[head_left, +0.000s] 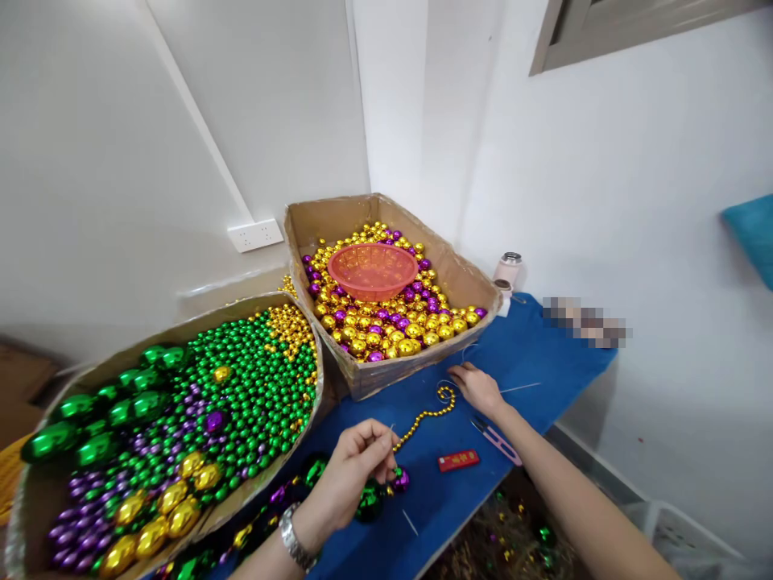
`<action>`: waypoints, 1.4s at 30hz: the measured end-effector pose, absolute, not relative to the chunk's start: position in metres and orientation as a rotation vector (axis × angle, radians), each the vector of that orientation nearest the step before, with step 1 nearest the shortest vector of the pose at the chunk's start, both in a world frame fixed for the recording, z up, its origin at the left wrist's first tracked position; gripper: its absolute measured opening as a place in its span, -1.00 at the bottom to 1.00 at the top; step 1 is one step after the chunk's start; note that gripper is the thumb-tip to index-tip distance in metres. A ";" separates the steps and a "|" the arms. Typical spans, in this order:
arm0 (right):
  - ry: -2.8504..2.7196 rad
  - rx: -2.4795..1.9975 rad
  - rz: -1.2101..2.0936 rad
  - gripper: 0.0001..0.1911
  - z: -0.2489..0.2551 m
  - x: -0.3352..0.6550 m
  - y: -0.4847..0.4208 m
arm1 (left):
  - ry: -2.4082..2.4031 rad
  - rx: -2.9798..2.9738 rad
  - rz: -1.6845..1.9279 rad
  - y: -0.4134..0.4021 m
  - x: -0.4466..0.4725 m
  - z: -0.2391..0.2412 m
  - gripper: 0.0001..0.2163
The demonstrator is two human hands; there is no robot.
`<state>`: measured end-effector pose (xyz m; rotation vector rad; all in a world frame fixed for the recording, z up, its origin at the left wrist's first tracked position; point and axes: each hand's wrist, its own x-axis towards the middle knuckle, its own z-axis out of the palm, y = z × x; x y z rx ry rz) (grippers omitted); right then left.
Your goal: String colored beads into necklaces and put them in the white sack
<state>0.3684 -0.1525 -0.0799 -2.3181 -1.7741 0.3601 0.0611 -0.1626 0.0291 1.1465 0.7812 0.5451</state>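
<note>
My left hand, with a metal watch at its wrist, is closed in a pinch on a thin thread at the near end of a gold bead strand. The strand curves over the blue tabletop and curls beneath my right hand. There my right fingertips pinch together at a fine clear thread by the strand's far end. Under my left hand lies a garland with large green and purple balls. Pink-handled thread snips rest beside my right forearm, and a small red box lies between my arms.
A box of gold and purple balls, with a red plastic basket on them, stands behind my hands. Another box at left holds green, purple and gold beads. A flask stands by the wall. A white needle-like stick lies nearby.
</note>
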 end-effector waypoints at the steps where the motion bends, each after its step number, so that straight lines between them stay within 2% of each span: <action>1: -1.786 -2.328 0.362 -0.70 -0.081 0.369 -0.149 | 0.780 1.146 0.542 -0.164 0.062 0.029 -0.72; 8: -1.764 -2.368 0.353 -0.69 -0.087 0.362 -0.139 | 0.780 1.166 0.527 -0.170 0.062 0.020 -0.71; 16: -1.325 -2.583 0.133 -0.65 -0.075 0.403 -0.167 | 0.775 1.145 0.525 -0.170 0.062 0.019 -0.70; 29: -1.860 -2.248 0.327 -0.72 -0.082 0.369 -0.168 | 0.811 1.157 0.555 -0.166 0.060 0.025 -0.71; 34: -1.688 -2.424 0.258 -0.66 -0.081 0.383 -0.171 | 0.820 1.165 0.557 -0.167 0.058 0.024 -0.69; 42: -1.595 -2.511 0.261 -0.69 -0.080 0.402 -0.170 | 0.803 1.172 0.549 -0.168 0.061 0.018 -0.71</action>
